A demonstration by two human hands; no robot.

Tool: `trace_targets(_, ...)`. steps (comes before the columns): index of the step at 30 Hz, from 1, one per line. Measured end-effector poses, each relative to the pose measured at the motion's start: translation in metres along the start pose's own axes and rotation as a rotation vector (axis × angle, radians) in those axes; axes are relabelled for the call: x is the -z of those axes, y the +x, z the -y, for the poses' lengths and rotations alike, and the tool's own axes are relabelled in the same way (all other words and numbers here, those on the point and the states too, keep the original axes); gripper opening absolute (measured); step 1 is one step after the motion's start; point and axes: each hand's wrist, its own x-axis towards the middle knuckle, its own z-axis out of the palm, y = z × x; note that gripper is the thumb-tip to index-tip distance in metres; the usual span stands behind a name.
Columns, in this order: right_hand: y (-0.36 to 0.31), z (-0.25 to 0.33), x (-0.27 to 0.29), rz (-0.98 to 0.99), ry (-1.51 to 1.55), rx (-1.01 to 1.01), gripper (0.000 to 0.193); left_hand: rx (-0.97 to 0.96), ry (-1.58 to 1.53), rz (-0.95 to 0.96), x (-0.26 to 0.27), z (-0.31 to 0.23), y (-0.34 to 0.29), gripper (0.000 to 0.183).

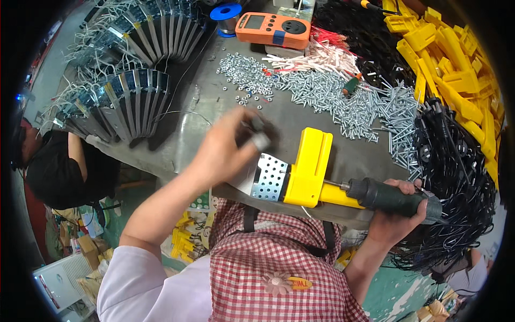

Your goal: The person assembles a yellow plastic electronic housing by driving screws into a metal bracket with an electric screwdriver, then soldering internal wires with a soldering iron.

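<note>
My right hand [399, 214] is wrapped round a dark electric screwdriver [383, 196], which lies level with its bit pointing left. The bit's tip meets the side of a yellow plastic housing [308, 163] at the table's near edge. From the housing's left side a perforated metal sleeve [270, 177] sticks out. Above and left of that sleeve is my left hand [230, 142], smeared by motion, its fingers bent. Something dark and grey shows at its fingertips, too blurred to name.
Loose nuts [247, 75] and a heap of screws [343, 104] lie beyond my hands. Farther back are an orange multimeter [273, 29] and a solder spool [226, 19]. Finned metal assemblies [126, 104] stand left; black cables [450, 155] and yellow housings [456, 70] are piled right.
</note>
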Motion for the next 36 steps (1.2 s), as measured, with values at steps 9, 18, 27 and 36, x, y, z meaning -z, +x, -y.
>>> trace_targets(9, 0.001, -0.002, -0.003, -0.01, -0.024, 0.001, 0.036, -0.553, 0.752, 0.044, 0.019, 0.011, 0.033, 0.027)
trace_targets(18, 0.002, -0.005, 0.0, -0.001, -0.049, 0.018, 0.037, -0.128, -0.179, 0.049, -0.014, 0.002, -0.023, 0.016)
trace_targets(27, 0.004, -0.005, 0.004, 0.052, 0.017, -0.007, 0.033, -0.135, -0.145, 0.056, -0.017, -0.002, -0.023, 0.024)
trace_targets(36, 0.0, -0.008, -0.006, 0.046, 0.039, 0.009, 0.035, -0.169, -0.079, 0.015, -0.02, 0.001, -0.025, 0.015)
